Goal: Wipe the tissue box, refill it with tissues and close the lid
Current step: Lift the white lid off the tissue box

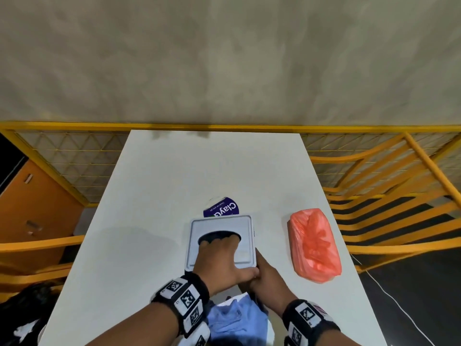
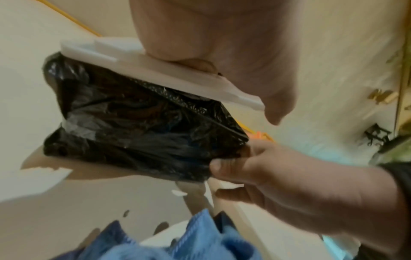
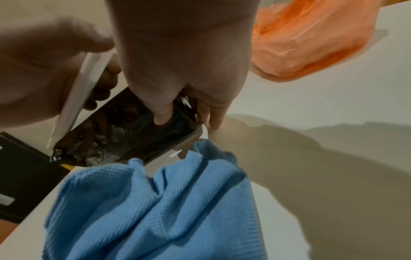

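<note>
White table (image 1: 154, 196) w/ yellow mesh fence (image 1: 74, 168) behind, grey wall (image 1: 224, 58).

A bare indoor work space: a white table (image 1: 154, 196) against a plain grey wall (image 1: 224, 58), ringed by yellow mesh fencing (image 1: 74, 166).

White desk (image 1: 154, 196), centre of frame. Round purple-labelled container (image 1: 221, 208), mid-frame on the desk, partly hidden. Yellow mesh railing (image 1: 74, 158) across the middle. Orange cabinet (image 1: 37, 208), left edge. Grey wall (image 1: 224, 58), upper half.
</note>
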{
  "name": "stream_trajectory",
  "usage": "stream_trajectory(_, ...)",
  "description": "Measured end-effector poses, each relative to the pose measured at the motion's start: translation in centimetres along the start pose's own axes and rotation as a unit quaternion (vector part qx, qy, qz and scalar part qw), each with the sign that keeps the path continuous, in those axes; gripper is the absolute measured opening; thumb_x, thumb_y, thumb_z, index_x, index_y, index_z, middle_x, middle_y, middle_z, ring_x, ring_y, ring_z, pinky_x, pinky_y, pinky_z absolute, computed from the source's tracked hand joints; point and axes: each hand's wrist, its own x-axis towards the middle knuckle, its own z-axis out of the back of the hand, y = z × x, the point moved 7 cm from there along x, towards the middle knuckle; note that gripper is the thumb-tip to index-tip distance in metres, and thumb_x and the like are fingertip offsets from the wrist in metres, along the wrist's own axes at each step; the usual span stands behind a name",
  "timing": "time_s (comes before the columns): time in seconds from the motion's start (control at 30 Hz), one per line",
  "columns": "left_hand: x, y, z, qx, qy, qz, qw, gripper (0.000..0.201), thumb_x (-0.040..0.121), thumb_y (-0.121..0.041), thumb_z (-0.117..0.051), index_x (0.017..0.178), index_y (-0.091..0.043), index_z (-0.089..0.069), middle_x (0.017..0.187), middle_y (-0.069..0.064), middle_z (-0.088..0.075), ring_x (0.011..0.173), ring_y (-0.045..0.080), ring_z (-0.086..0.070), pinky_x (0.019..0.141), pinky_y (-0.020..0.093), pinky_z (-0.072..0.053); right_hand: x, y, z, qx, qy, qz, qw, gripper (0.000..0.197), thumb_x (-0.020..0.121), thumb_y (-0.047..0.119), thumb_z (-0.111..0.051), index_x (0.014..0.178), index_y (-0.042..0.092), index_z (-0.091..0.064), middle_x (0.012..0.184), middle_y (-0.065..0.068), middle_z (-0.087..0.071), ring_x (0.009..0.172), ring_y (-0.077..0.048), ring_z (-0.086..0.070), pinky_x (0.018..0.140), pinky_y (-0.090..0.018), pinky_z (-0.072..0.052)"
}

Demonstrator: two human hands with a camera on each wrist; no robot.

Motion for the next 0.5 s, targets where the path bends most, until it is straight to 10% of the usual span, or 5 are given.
stream_trajectory(0.23, -0.8, 1.8, 3.1, -0.166, -0.047, -0.057, 0.983, 0.065, 0.074, -0.073, -0.069, 0.078, -0.015, -0.04, 0.075, 0.004, -0.048, 0.07, 0.018, -0.048, 0.066, 0.044, -0.044, -1.0, 1.0, 0.3, 0.14, 0.007, 0.002, 0.99, 0.039, 0.094, 0.037, -0.061, 0.117, 0.056, -0.036, 0.111, 0.048, -0.046, 0.097, 0.033, -0.046, 0.078, 0.003, -0.037)
stream_trajectory(0.37, -0.9, 2.0, 4.3, -0.214, -0.057, -0.071, 0.973, 0.07, 0.075, -0.078, -0.063, 0.081, -0.011, -0.041, 0.074, 0.0, -0.039, 0.068, 0.012, -0.041, 0.062, 0.036, -0.038, -0.1, 0.9, -0.3, 0.167, 0.008, -0.013, 0.986, 0.035, 0.101, 0.034, -0.051, 0.131, 0.051, -0.047, 0.126, 0.027, -0.061, 0.115, 0.009, -0.055, 0.096, -0.023, -0.041)
stream_trajectory(0.5, -1.2, 2.7, 5.3, -0.303, -0.052, -0.033, 0.951, 0.062, 0.073, -0.075, -0.069, 0.107, -0.024, -0.057, 0.099, -0.012, -0.064, 0.093, 0.007, -0.063, 0.082, 0.035, -0.054, 0.4, 0.3, -0.3, 0.19, -0.016, -0.058, 0.98, 0.03, 0.103, 0.026, -0.042, 0.121, 0.046, -0.055, 0.115, 0.025, -0.066, 0.098, 0.011, -0.061, 0.079, -0.021, -0.042)
